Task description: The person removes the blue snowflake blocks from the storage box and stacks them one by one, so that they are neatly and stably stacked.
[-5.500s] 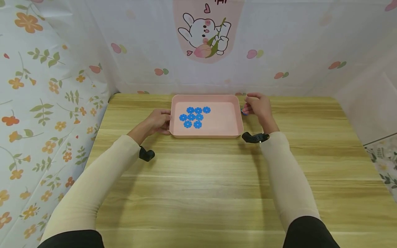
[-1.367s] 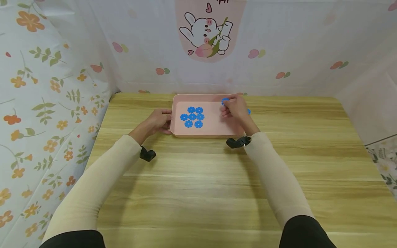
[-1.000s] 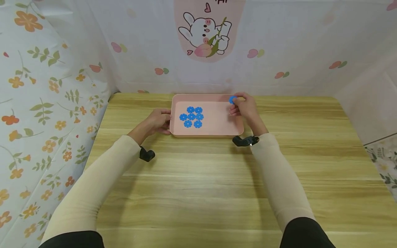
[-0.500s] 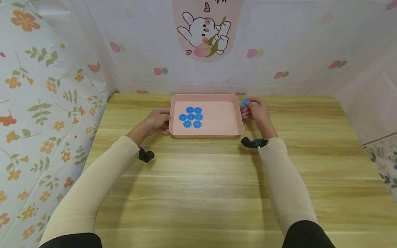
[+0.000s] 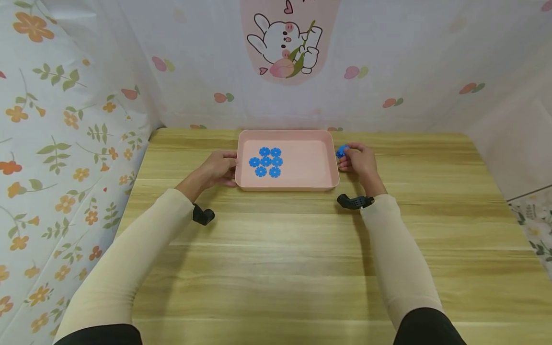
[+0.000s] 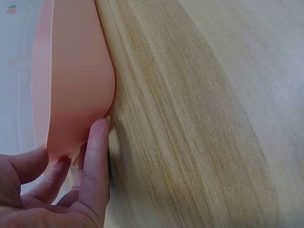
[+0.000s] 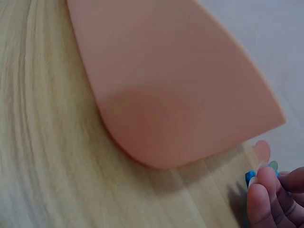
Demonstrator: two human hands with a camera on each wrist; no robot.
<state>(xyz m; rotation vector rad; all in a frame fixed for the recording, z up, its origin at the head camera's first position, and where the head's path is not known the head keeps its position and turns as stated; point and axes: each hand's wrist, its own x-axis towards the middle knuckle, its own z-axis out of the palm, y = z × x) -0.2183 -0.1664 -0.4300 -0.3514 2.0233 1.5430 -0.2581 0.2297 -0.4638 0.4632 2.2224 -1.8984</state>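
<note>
Several blue flower-shaped discs [image 5: 265,162] lie flat in a ring with one in its centre, in the left part of the pink tray [image 5: 307,165]. My left hand [image 5: 218,167] holds the tray's left end; the left wrist view has its thumb [image 6: 32,164] at the rim and its fingers [image 6: 97,142] against the outer wall. Just beyond the right end, my right hand [image 5: 361,158] pinches a blue disc [image 5: 343,149] between thumb and fingers, low over the table. More blue overlaps it under the fingertips. In the right wrist view the fingers mostly hide the blue piece [image 7: 250,176].
The wooden table [image 5: 276,268] runs in front of the tray and to both sides. Behind the tray hangs a white printed cloth [image 5: 189,43], close to its far rim. A flowered cloth [image 5: 73,158] borders the left side. Each wrist wears a black camera mount [image 5: 351,201].
One disc has left the tray's upper middle in my right hand, which has moved right past the tray's end and lowered toward another blue piece there. My left hand stays at the tray.
</note>
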